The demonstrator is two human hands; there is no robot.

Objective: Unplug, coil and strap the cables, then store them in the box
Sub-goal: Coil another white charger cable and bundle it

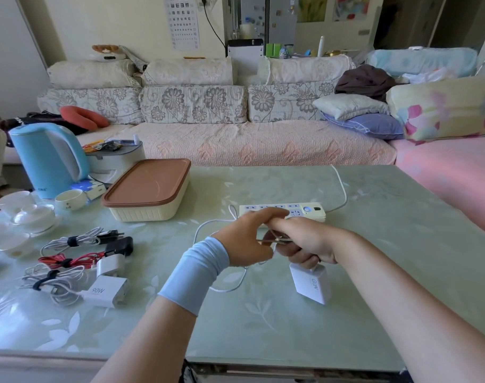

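Hands, left (pixel 244 241) and right (pixel 309 240), seemingly tight around white cable (pixel 233 288)

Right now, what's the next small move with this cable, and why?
Probably wind another loop: the right hand grips a partial coil above the white charger, the left hand pinches the white cable, and slack lies loose on the table. No strap on it yet.

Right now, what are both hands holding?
Left hand: pinching the white cable.
Right hand: gripping the coiled part of that cable, just above the white charger.
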